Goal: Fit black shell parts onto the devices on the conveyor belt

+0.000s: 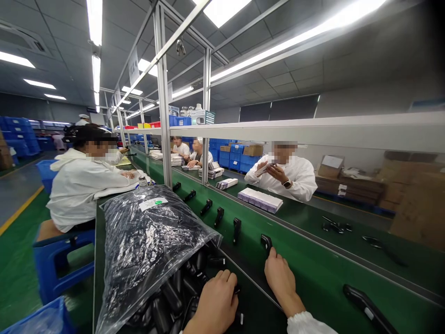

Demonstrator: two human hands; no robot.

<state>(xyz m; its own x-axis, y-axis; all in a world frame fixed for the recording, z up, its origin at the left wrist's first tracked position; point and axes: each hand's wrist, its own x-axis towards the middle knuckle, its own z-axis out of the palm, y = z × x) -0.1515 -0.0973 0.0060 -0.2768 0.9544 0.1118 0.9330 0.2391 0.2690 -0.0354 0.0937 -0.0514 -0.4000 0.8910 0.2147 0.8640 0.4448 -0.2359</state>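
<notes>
My right hand (281,278) reaches over the green conveyor belt (313,278), its fingers closed on a black handle-shaped device (266,242). By the mouth of a clear plastic bag (149,236), my left hand (217,301) has its fingers curled around a similar black device, mostly hidden, with a dark end showing at the fingertips. Loose black devices (170,297) spill from the bag beside that hand. Along the belt, several more lie in a spaced row, including one black device (237,229) just ahead of my right hand and another (368,308) at the lower right.
A metal post (162,102) and a white shelf (313,125) stand over the belt. Across it, a person (285,171) handles a small item behind white-purple boxes (260,199). Another person (86,185) sits at left near a blue stool (62,260). A blue bin (41,320) is at lower left.
</notes>
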